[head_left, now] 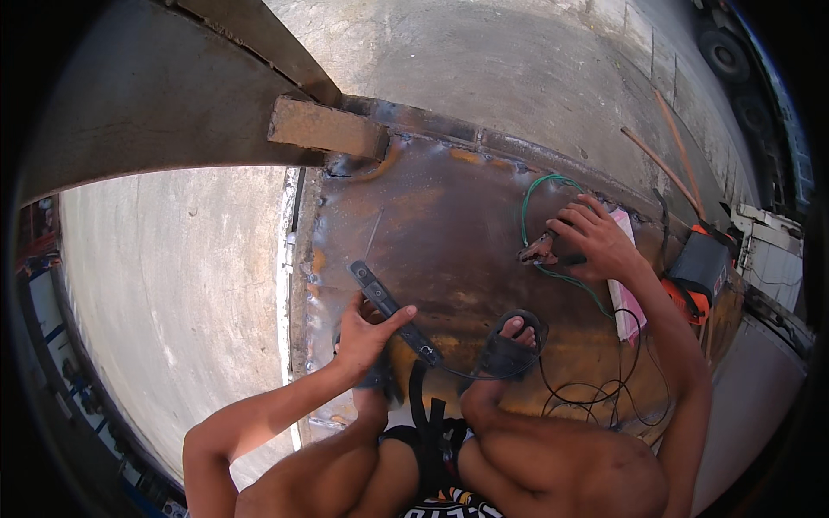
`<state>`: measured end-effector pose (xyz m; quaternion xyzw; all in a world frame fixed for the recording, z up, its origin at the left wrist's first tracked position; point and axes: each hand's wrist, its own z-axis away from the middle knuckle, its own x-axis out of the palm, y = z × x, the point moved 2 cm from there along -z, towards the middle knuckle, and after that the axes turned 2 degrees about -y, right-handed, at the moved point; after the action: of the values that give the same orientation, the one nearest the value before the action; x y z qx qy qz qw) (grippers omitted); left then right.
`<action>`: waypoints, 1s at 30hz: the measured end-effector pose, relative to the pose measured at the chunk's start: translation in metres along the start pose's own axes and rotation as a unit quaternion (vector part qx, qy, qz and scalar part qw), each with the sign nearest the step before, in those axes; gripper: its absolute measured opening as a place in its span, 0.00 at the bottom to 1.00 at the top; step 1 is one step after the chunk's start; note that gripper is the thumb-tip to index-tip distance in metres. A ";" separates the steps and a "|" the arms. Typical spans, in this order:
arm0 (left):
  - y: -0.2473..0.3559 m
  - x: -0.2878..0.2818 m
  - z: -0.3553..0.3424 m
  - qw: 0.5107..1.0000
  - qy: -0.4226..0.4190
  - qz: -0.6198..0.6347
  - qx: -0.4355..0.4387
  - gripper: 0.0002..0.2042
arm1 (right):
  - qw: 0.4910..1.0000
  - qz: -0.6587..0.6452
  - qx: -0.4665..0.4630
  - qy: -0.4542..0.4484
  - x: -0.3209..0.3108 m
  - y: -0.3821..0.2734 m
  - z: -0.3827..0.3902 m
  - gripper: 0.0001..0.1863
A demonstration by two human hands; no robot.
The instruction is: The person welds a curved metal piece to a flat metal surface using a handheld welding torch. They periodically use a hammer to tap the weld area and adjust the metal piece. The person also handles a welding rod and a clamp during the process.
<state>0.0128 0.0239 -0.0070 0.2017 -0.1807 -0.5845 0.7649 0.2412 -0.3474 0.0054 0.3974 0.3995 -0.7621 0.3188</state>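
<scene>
My left hand [367,332] is closed around a long, flat, black electrode holder [395,312], its thumb laid across the side. A thin rod [375,233] sticks up from the far end, and a black cable runs off the near end. Over on the right, my right hand [596,242] has its fingers curled around a rusty, dark-handled clamp [539,251], just above the steel plate [449,224]. A green wire [525,207] loops around beside the clamp. Part of the clamp's handles is hidden by my fingers.
A pink-and-white packet [629,319] lies by my right wrist. Black cables [596,388] tangle near my right knee. Farther right are an orange-and-black machine [691,272] and rusty rods [661,168]. A steel beam [328,128] stands at the upper left, beside concrete ground [207,276].
</scene>
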 end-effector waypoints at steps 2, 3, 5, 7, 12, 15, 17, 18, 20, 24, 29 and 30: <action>-0.006 -0.005 0.003 1.000 0.012 -0.002 -0.002 0.37 | 0.986 -0.046 0.110 0.121 -0.024 0.009 0.007 0.48; -0.007 -0.002 0.002 1.000 0.005 0.003 -0.002 0.38 | 0.964 -0.064 0.168 0.196 -0.039 0.017 0.022 0.46; -0.012 -0.004 0.002 1.000 0.008 0.001 -0.003 0.38 | 0.908 -0.026 0.274 0.317 -0.061 0.040 0.059 0.44; -0.015 -0.005 -0.001 1.000 0.009 -0.010 -0.003 0.38 | 0.853 0.135 0.343 0.369 -0.088 0.084 0.136 0.42; -0.009 -0.006 -0.004 1.000 0.003 -0.007 -0.020 0.36 | 0.653 0.521 0.488 0.253 -0.183 0.099 0.294 0.44; -0.006 -0.009 -0.011 0.999 -0.001 -0.003 -0.042 0.35 | 0.732 0.447 0.410 0.309 -0.200 0.055 0.211 0.45; -0.002 -0.003 -0.015 0.999 -0.014 0.009 -0.042 0.35 | 0.811 0.361 0.337 0.314 -0.187 0.034 0.139 0.46; -0.004 -0.009 -0.014 0.999 0.002 0.009 -0.036 0.35 | 0.855 0.288 0.297 0.314 -0.154 0.038 0.095 0.47; -0.001 -0.010 -0.013 0.999 0.005 0.020 -0.031 0.32 | 0.920 0.154 0.236 0.274 -0.109 0.032 0.017 0.47; 0.000 -0.002 -0.009 1.000 0.010 0.011 0.002 0.32 | 0.965 -0.037 0.133 0.221 -0.024 0.033 -0.079 0.44; -0.009 0.002 0.006 1.000 0.014 -0.010 0.018 0.39 | 0.975 -0.014 0.075 0.210 0.029 0.015 -0.120 0.48; -0.015 0.003 0.006 1.000 0.014 -0.013 0.018 0.40 | 0.973 -0.008 0.086 0.213 0.032 0.014 -0.116 0.49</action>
<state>-0.0022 0.0165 -0.0094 0.2257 -0.1779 -0.5880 0.7561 0.2774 -0.2594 -0.0691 0.5731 0.3941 -0.6943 0.1849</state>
